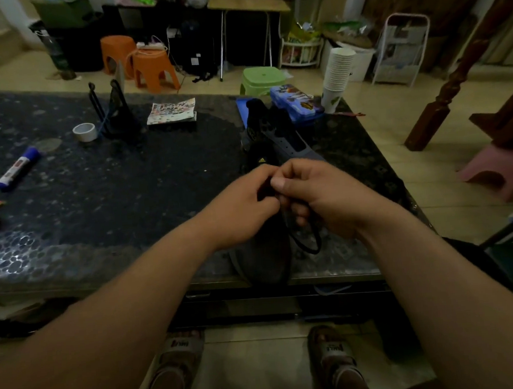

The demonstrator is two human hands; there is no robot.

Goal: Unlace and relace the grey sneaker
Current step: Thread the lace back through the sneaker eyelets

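On a dark stone table [127, 188], one grey sneaker [262, 254] lies toe-first at the near edge, a small yellow logo on its tongue. The left hand [241, 207] and right hand [319, 196] each pinch its one black lace [305, 242]. Below, two slippers [336, 359] read "SMILE".

The sneaker [288, 143] lies lengthwise on the right part of the table [128, 203], one end at the near edge. Over its middle the left hand [244, 207] and right hand [319, 196] touch, pinching the lace [309, 245], whose loop hangs under the right hand. Behind the sneaker lies a pencil case [296, 102], with a stack of paper cups [339, 70] to its right. Leftward along the far side sit a booklet [172, 112], a stand [116, 113] and a tape roll [84, 132]; a marker [18, 168] lies farther left and nearer.
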